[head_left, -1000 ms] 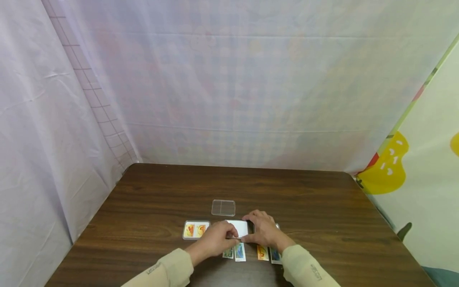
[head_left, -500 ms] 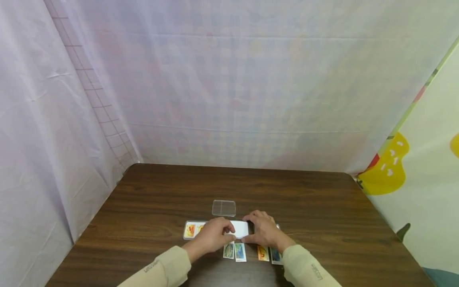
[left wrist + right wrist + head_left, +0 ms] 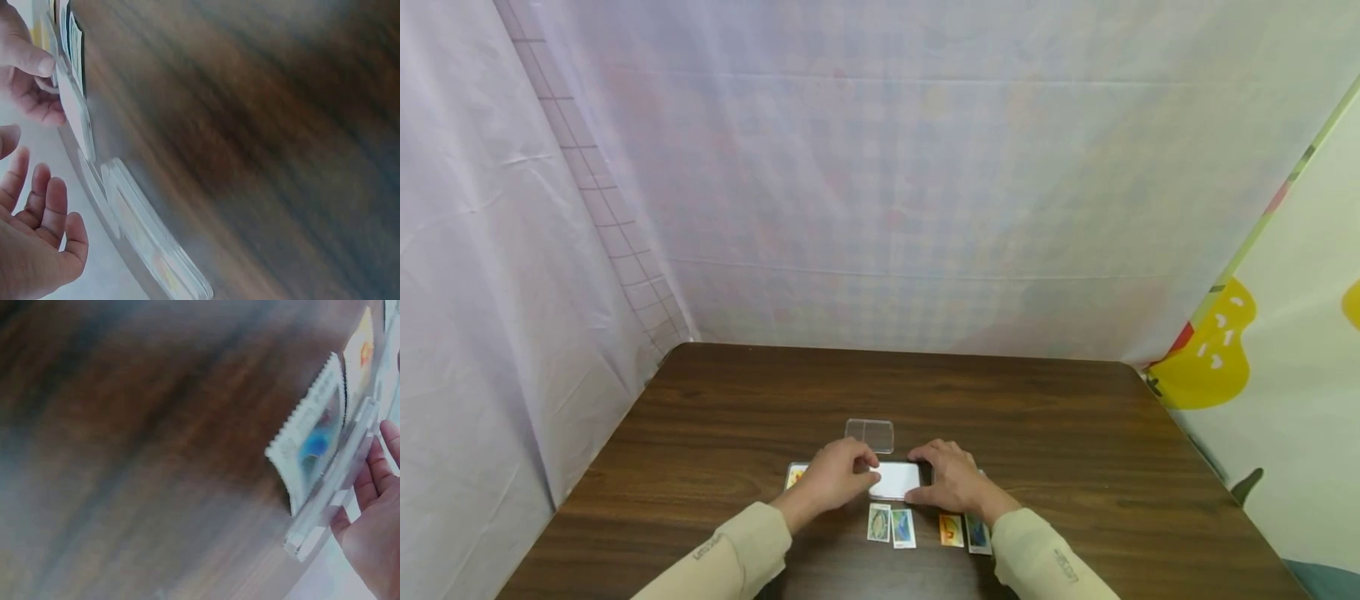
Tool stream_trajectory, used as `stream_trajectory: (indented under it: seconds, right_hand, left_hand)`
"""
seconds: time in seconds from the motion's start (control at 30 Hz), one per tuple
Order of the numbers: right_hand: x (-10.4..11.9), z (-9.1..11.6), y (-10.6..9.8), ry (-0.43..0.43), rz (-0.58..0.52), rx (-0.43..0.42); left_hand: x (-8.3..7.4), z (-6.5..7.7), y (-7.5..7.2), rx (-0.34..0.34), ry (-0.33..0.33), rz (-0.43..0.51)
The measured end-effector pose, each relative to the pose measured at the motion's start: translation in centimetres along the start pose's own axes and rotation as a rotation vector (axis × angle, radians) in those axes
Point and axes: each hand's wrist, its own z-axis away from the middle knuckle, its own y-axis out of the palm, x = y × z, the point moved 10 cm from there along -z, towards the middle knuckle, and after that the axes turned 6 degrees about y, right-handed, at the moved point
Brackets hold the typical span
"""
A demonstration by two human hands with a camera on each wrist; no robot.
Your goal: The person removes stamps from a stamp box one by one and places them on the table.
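Observation:
A flat clear case with a white insert (image 3: 895,481) lies on the table in the head view. My right hand (image 3: 953,477) holds its right end, thumb at the near corner and fingers at the far corner. My left hand (image 3: 835,473) hovers left of the case, fingers loosely bent and holding nothing; the left wrist view shows the same left hand (image 3: 47,231) with its fingers apart. Partly behind it is a second case with orange stamps (image 3: 795,475). Below the white case lie a green stamp (image 3: 878,522) and a blue stamp (image 3: 904,528).
A clear lid (image 3: 878,436) lies beyond the white case. An orange stamp (image 3: 951,530) and a dark blue stamp (image 3: 978,533) lie near the right sleeve. Another clear case (image 3: 331,487) sits under my right hand. A white curtain (image 3: 880,208) hangs behind the brown table (image 3: 1037,408).
My left hand has drawn back from the white case, moving left and away, and now covers most of the case with orange stamps. My right hand has stayed where it was.

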Motion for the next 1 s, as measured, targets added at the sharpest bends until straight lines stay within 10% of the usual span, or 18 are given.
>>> stream_trajectory:
  seconds: [1.0]
  right_hand:
    - [-0.7, -3.4, -2.4, 0.071, -0.083, -0.037]
  left_hand:
    - [5.5, -2.2, -3.2, 0.008, -0.081, -0.067]
